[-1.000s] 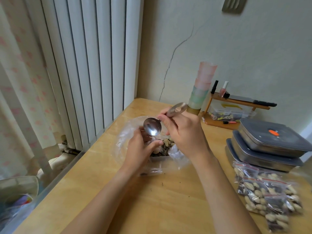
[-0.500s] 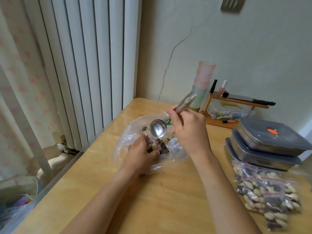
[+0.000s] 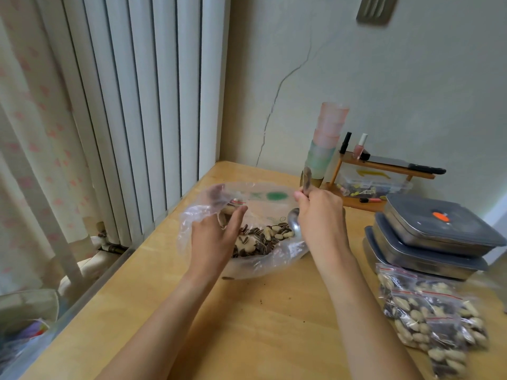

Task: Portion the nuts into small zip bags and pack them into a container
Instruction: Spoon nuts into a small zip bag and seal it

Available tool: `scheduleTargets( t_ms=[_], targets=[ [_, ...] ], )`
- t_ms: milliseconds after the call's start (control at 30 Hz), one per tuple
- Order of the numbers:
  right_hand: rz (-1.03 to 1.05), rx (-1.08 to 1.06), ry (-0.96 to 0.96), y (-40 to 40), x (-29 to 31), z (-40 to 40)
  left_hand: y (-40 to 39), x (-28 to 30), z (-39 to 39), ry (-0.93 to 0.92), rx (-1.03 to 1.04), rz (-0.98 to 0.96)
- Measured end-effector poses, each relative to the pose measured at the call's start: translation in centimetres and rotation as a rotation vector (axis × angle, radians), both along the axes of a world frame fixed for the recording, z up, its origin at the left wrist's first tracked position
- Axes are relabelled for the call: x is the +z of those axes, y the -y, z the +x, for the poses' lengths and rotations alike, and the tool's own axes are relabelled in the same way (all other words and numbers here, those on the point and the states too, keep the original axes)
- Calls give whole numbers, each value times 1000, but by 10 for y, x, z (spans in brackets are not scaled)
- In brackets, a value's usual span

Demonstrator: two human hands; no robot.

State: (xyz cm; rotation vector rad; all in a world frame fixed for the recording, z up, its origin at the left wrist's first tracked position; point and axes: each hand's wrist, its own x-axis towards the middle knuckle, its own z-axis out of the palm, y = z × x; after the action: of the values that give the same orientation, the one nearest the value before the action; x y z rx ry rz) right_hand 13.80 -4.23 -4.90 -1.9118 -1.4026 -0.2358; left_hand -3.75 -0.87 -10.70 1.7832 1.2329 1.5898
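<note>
Right hand (image 3: 321,218) has a firm grip on the spoon (image 3: 295,224), bowl dipped into the nuts (image 3: 263,238) in the big plastic bag (image 3: 208,204). Left hand (image 3: 212,234) clutches a small zip bag (image 3: 229,212) at the big bag's nine o'clock. Filled zip bags (image 3: 428,316) lie at four o'clock on the bench (image 3: 247,325), just before the stacked containers (image 3: 430,234).

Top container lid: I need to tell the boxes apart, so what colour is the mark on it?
Orange, on the grey lid, in the head view.
</note>
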Motion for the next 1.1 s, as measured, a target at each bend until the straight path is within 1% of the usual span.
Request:
scheduleTargets(
  t_ms=[100,167,233,333,467,567,633,733,867,1000,1100],
  targets=[
    [13,-56,2,0,-1,7,6,5,0,13,-14,90],
    [43,-74,-5,-1,-4,9,4,4,-1,19,-18,116],
    [78,-95,12,-2,-6,9,1,2,0,17,-41,100],
    [139,-115,40,-3,-9,7,-1,0,-1,-35,-27,57],
    [175,-130,57,-2,-8,7,3,7,-2,-43,0,86],
    [135,-137,63,-1,-6,8,-5,4,-3,-57,-25,8],
    [120,-119,82,-1,-6,7,-14,-3,-5,-106,-31,-105],
    [105,-35,49,-2,-6,5,-20,-12,-5,-184,-36,-255],
    [119,56,40,-6,-11,3,-17,-15,-3,-228,-49,-273],
    [80,21,125,-11,-21,9,-14,-16,-2,-329,-59,-290],
    [5,22,140,-10,-26,12,-12,-18,0,-420,-69,-339]
  ],
)
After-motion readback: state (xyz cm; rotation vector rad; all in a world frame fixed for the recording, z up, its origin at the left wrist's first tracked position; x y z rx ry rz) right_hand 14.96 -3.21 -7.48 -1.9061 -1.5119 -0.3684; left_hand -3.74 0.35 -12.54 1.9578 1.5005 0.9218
